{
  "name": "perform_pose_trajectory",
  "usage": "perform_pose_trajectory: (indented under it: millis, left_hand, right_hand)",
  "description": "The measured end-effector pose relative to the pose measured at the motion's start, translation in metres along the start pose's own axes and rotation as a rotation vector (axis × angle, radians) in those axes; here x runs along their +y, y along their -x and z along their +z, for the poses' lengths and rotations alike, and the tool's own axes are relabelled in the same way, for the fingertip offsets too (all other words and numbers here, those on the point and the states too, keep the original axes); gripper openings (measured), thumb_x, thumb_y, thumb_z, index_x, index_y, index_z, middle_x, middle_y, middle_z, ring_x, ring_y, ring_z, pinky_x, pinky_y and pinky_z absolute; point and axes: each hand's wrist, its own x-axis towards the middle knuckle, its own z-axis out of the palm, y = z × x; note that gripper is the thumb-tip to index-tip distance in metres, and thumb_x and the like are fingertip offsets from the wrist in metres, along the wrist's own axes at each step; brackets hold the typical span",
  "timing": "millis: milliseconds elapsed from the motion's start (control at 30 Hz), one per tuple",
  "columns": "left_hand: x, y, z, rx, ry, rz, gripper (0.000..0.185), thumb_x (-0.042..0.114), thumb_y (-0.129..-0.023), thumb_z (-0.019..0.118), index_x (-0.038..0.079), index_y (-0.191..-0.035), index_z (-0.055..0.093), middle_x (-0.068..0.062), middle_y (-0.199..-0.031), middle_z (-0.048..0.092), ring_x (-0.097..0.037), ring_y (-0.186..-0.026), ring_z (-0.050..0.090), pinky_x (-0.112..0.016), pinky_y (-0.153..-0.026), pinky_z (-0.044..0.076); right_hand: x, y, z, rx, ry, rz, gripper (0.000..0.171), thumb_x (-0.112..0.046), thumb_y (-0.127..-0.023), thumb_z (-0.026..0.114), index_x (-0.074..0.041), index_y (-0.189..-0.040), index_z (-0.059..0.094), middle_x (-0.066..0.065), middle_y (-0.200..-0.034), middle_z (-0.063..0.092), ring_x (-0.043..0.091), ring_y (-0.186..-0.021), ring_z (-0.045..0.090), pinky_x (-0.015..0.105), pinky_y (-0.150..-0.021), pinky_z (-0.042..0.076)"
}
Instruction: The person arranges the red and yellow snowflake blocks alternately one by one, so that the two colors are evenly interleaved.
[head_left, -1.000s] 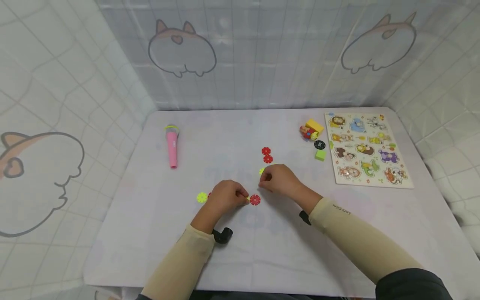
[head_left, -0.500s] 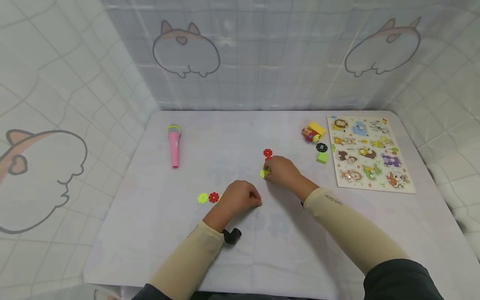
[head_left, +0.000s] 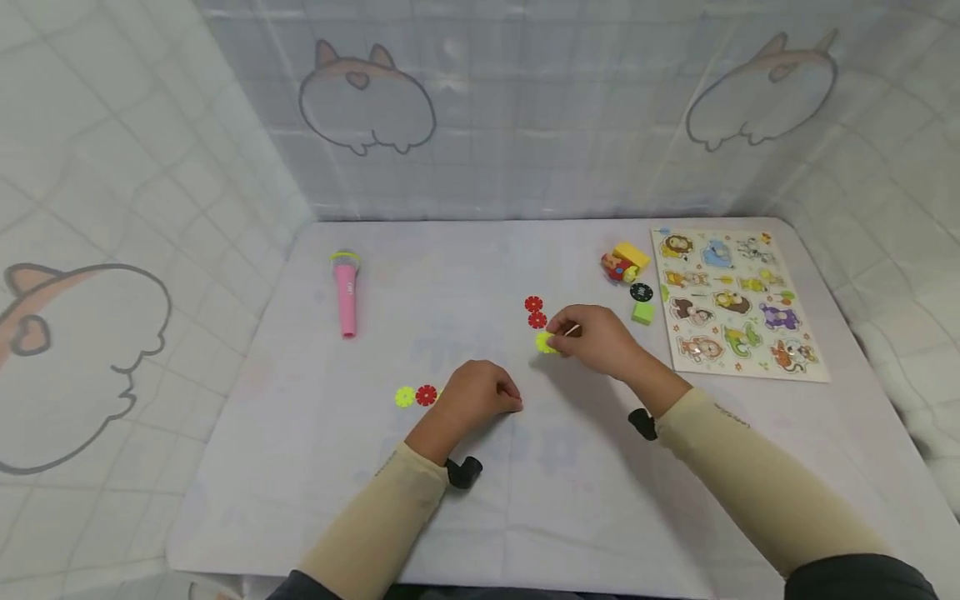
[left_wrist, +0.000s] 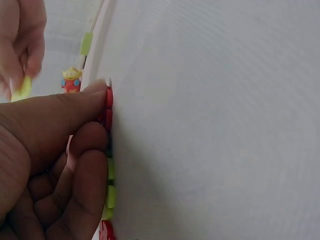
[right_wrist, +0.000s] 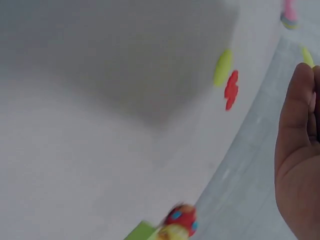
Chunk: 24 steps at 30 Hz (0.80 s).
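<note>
My left hand (head_left: 476, 396) rests low over the table, thumb and index finger pinching a red notched plastic disc (left_wrist: 109, 97), which the hand hides in the head view. Along its fingers runs a row of discs, including a yellow-green disc (head_left: 405, 397) and a red disc (head_left: 426, 395); part of the row is hidden. Raised above the table, my right hand (head_left: 596, 337) pinches a yellow-green notched disc (head_left: 545, 342) between thumb and fingers. Beside it lie two red discs (head_left: 536, 312), one behind the other. In the right wrist view, a yellow-green disc (right_wrist: 223, 67) appears near a red disc (right_wrist: 231, 90).
A pink toy microphone (head_left: 347, 296) lies at the left. To the right are a red toy figure (head_left: 618, 267), a yellow block (head_left: 632, 254), a black round chip (head_left: 641, 292), a green block (head_left: 642, 313) and an animal puzzle board (head_left: 738, 304).
My left hand has slid right, over the red disc at the row's end, uncovering another red disc. My right hand has picked up a yellow-green disc and moved right with it.
</note>
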Motion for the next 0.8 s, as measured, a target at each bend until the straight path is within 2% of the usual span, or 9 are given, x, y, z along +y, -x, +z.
perform_pose_trajectory:
  millis: [133,267,433,600,800]
  left_hand:
    - [0.0,0.0,0.0,-0.014,-0.003,-0.031,0.004,0.021,-0.086,0.086,0.02,-0.085,0.083,0.016,-0.074,0.066,-0.008,-0.077,0.059,-0.027,-0.071,0.05]
    - [0.0,-0.001,0.001,-0.028,0.007,-0.06,0.005,0.021,-0.087,0.086,0.02,-0.085,0.082,0.015,-0.074,0.065,-0.01,-0.079,0.059,-0.028,-0.072,0.05]
    - [0.0,-0.004,0.002,-0.028,0.013,-0.063,0.006,0.022,-0.087,0.087,0.02,-0.084,0.082,0.014,-0.073,0.065,-0.011,-0.078,0.059,-0.029,-0.071,0.05]
    - [0.0,-0.007,0.001,-0.017,0.003,-0.046,0.006,0.022,-0.087,0.087,0.019,-0.084,0.082,0.015,-0.072,0.065,-0.01,-0.077,0.059,-0.028,-0.071,0.05]
    - [-0.001,-0.004,0.001,-0.028,0.009,-0.064,0.006,0.022,-0.087,0.087,0.018,-0.085,0.082,0.014,-0.071,0.065,-0.011,-0.076,0.059,-0.029,-0.07,0.05]
  right_hand:
    - [0.014,0.019,-0.01,-0.032,-0.096,0.099,0.013,-0.014,-0.097,0.075,-0.005,-0.107,0.073,0.01,-0.101,0.069,0.021,-0.085,0.071,0.043,-0.08,0.059]
    - [0.029,0.034,-0.001,-0.084,-0.094,0.151,0.01,-0.011,-0.095,0.076,-0.004,-0.103,0.073,0.008,-0.095,0.068,0.02,-0.08,0.069,0.04,-0.076,0.059]
    - [0.029,0.036,0.027,-0.138,0.054,0.104,0.006,-0.011,-0.091,0.079,-0.01,-0.094,0.074,-0.001,-0.083,0.068,0.014,-0.072,0.064,0.031,-0.066,0.053]
    - [0.015,0.031,0.045,-0.106,0.18,0.032,0.007,-0.01,-0.088,0.081,-0.011,-0.089,0.075,-0.005,-0.077,0.067,0.014,-0.071,0.06,0.031,-0.064,0.051]
    - [0.005,0.025,0.056,-0.093,0.255,0.01,0.008,-0.012,-0.087,0.083,-0.012,-0.087,0.076,-0.007,-0.075,0.066,0.013,-0.071,0.058,0.03,-0.066,0.05]
